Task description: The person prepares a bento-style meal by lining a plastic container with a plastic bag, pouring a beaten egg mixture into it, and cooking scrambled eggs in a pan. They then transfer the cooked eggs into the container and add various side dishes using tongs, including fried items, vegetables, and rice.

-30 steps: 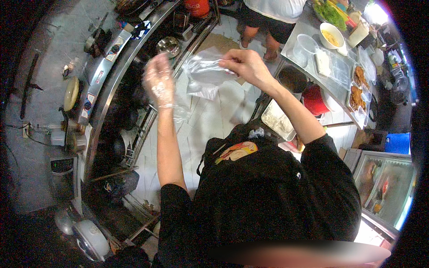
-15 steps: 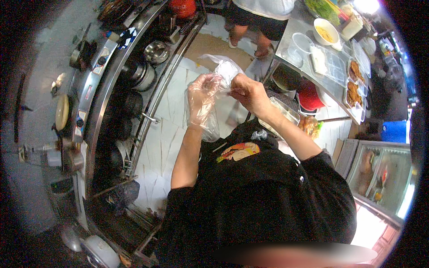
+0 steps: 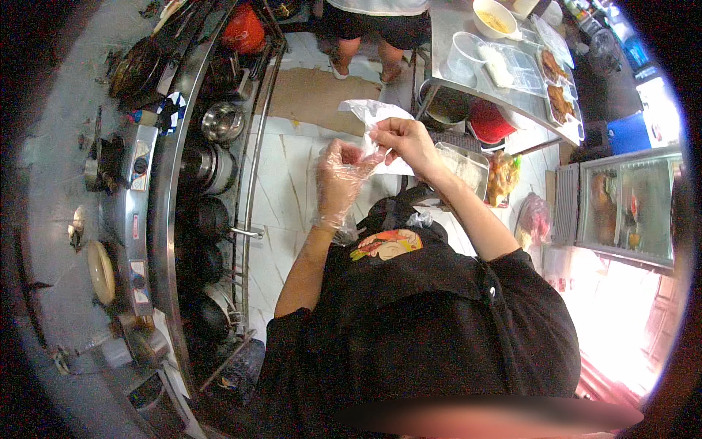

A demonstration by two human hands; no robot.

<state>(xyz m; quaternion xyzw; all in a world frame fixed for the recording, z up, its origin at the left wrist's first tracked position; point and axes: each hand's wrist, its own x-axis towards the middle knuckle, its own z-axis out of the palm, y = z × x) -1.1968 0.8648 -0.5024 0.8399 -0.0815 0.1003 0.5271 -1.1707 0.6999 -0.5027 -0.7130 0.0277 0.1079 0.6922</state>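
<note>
My left hand [image 3: 340, 179] wears a loose clear plastic glove that reaches the wrist. Its fingers are curled, and their tips come together at the lower part of a thin white plastic sheet or bag [image 3: 371, 111]. Bare, my right hand [image 3: 404, 146] pinches the same white plastic between thumb and fingers, just right of the gloved fingertips. The plastic rises crumpled behind both hands, in front of my chest; whether it is a bag or another glove I cannot tell.
On my left runs a metal stove counter [image 3: 164, 241] with pots and a steel bowl [image 3: 223, 121] on the shelf below. At the far right, a steel table [image 3: 446, 66] bears trays of fried food [image 3: 561, 102] and a bowl [image 3: 495, 18]. A person [image 3: 376, 33] stands ahead.
The view has shifted to the right. My left glove now fits closer at the wrist, where it hung loose before. My right hand has risen slightly, still pinching the white plastic.
</note>
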